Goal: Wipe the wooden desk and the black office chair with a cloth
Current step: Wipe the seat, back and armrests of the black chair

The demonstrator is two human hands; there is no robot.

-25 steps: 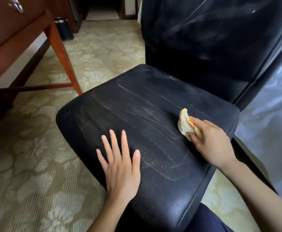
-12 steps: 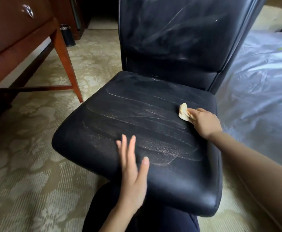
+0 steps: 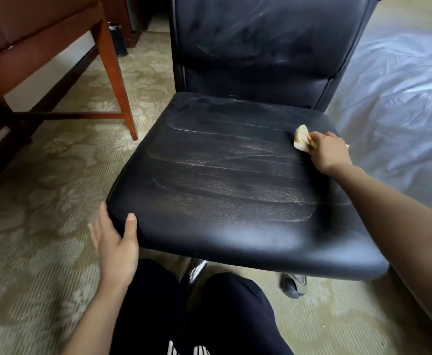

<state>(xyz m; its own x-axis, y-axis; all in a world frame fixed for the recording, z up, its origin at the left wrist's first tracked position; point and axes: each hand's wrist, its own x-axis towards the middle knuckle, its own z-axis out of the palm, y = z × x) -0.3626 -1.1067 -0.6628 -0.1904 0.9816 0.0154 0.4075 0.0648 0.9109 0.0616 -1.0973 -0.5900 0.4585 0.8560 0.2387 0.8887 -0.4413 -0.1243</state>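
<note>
Starting left of the chair seat (image 3: pixel 235 188), you have the wooden counter (image 3: pixel 30 47), one leg (image 3: pixel 115 80) planted on the patterned carpet (image 3: pixel 43 226), and a small dark bin (image 3: pixel 117 39) on the floor beyond that leg. At the seat's front left corner your left grip (image 3: pixel 115 244) is spread wide, fingers straight and a little blurred along the seat's left edge. Its thumb lies on the front face of the cushion, and it holds nothing.

The black seat shows pale dusty streaks running side to side across its top. The backrest (image 3: pixel 261 47) rising behind it carries similar smears.

At the seat's right edge, near the back corner, your right grip (image 3: pixel 328 152) is closed round the pale yellow cloth (image 3: pixel 301 138), fingers curled over it and pressing it onto the leather. The cloth bunches out of the grip on the side toward the seat's middle, touching the seat.

Right of the seat lies a bed (image 3: pixel 401 111) under a pale sheet. Below the seat's front edge are your dark trousers (image 3: pixel 209 316) and one caster (image 3: pixel 293 285) on the carpet.
</note>
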